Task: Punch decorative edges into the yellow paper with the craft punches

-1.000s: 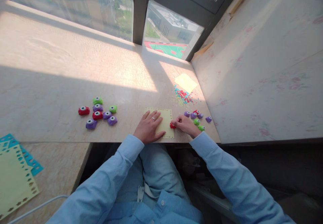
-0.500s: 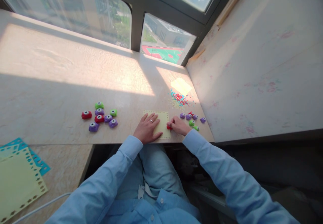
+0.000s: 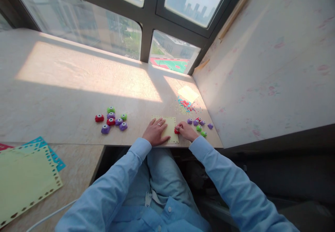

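Note:
A small pale yellow paper sheet (image 3: 171,127) with punched edges lies near the front edge of the stone sill. My left hand (image 3: 155,132) rests flat on its left part, fingers stretched out, a ring on one finger. My right hand (image 3: 187,131) is closed around a small red punch (image 3: 177,131) at the sheet's right edge. Both arms wear light blue sleeves.
Several purple, green and red punches (image 3: 200,124) sit just right of my right hand; another cluster (image 3: 112,119) lies to the left. Coloured paper confetti (image 3: 186,104) and a yellow sheet (image 3: 187,93) lie by the wall. Punched yellow and blue sheets (image 3: 26,174) rest at lower left.
The view has tilted up, showing more window and the sheets at lower left. Both hands stay on the yellow sheet and the red punch.

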A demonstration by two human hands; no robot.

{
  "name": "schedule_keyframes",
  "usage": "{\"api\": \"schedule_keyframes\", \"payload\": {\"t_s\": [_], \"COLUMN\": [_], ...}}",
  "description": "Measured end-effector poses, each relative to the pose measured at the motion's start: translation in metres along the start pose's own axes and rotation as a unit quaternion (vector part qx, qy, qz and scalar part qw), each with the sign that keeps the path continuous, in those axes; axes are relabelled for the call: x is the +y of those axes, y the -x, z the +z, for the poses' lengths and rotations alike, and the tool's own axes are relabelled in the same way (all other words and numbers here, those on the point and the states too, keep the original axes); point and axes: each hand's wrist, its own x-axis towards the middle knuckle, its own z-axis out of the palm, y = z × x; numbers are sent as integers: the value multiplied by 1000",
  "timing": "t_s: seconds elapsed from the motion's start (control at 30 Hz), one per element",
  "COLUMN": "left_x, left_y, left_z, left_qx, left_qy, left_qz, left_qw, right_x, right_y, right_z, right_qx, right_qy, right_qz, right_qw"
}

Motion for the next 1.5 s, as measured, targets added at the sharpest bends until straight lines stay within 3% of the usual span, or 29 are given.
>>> {"api": "schedule_keyframes", "payload": {"t_s": [0.57, 0.87, 1.17, 1.3, 1.5], "left_x": [-2, -2, -3, -4, -5], "left_y": [0, -1, -1, -1, 3], "left_z": [0, 1, 4, 7, 2], "left_qx": [-12, -17, -2, 38, 197], "left_qy": [-6, -7, -14, -9, 42], "left_qz": [-1, -10, -14, -1, 34], "left_qw": [1000, 1000, 1000, 999, 979], "right_x": [21, 22, 29, 31, 32], "right_y": [-3, 2, 16, 18, 25], "right_z": [-18, -18, -17, -19, -26], "right_qx": [-11, 76, 66, 89, 138], "right_qy": [67, 125, 177, 134, -27], "right_qz": [-73, -132, -196, -199, -185], "right_qw": [995, 980, 962, 967, 973]}}
